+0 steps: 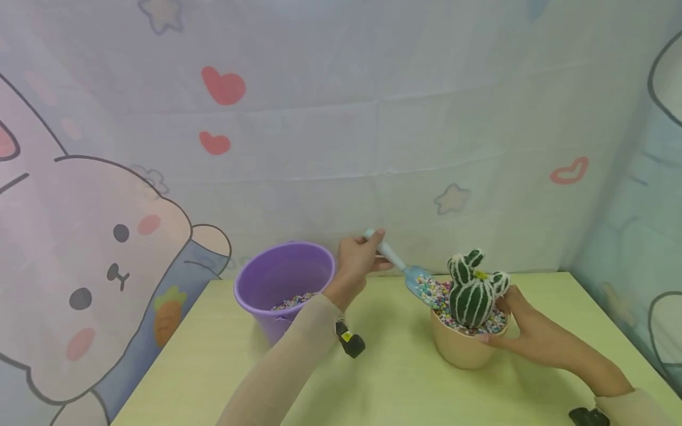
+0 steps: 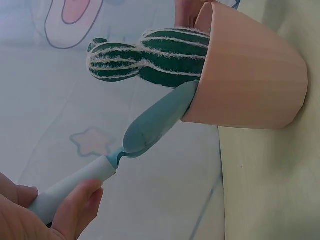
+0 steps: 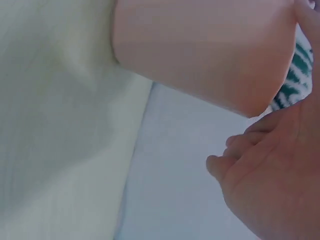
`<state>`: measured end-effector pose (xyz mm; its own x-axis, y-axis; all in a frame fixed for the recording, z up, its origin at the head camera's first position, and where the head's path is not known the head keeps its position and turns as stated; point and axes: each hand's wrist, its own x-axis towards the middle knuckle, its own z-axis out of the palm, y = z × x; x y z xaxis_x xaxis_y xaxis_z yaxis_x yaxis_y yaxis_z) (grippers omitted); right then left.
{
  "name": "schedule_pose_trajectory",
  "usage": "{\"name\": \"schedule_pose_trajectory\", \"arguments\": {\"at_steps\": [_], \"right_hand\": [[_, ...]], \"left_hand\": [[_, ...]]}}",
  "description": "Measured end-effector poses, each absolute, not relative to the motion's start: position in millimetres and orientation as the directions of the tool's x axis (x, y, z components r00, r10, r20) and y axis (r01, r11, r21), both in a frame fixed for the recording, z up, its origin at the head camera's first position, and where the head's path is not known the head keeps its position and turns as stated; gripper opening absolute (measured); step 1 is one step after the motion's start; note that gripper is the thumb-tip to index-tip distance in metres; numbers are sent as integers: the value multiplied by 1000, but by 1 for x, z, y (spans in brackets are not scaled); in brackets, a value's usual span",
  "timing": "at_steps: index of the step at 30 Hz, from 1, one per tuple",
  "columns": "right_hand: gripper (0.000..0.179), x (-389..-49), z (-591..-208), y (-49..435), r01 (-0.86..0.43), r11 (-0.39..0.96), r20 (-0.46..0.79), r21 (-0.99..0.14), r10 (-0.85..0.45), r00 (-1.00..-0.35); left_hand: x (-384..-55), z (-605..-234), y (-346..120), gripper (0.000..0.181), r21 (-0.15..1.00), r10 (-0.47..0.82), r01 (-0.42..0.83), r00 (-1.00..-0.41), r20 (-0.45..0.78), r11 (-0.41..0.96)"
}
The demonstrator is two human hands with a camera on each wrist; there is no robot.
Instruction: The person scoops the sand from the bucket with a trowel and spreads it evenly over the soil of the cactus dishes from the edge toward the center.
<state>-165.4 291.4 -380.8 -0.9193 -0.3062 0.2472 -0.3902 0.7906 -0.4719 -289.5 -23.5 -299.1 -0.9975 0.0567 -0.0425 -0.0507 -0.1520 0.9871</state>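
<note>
My left hand (image 1: 358, 260) grips the pale handle of a light-blue toy shovel (image 2: 160, 120). Colourful pebbles (image 1: 424, 288) lie in the tilted scoop, whose tip reaches the rim of a peach flowerpot (image 1: 462, 349). A green knitted cactus (image 1: 472, 302) with white stripes stands in the pot, with more pebbles around its base. From the right, my right hand (image 1: 538, 334) holds the pot by its rim, thumb at the near side and a finger behind the cactus. In the right wrist view, the other fingers (image 3: 245, 145) curl beside the pot.
A purple bucket (image 1: 250, 296) with pebbles at its bottom stands left of my left forearm. Everything rests on a pale yellow-green table (image 1: 394, 378). Close behind it hangs a cloth backdrop (image 1: 319, 148) printed with a rabbit, hearts and stars.
</note>
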Motion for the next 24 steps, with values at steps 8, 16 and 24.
{"name": "schedule_pose_trajectory", "arguments": {"at_steps": [8, 16, 24], "right_hand": [[84, -164, -383, 294, -317, 791, 183, -524, -259, -948], [93, -162, -380, 287, -321, 776, 203, -544, -250, -947], [100, -167, -381, 291, -405, 770, 243, -493, -325, -914]], "left_hand": [[-285, -295, -22, 35, 995, 73, -17, -997, -10, -94], [-281, -292, -22, 39, 998, 75, 53, -996, 55, -29], [-276, -287, -21, 40, 994, 89, 111, -990, 111, 0]]}}
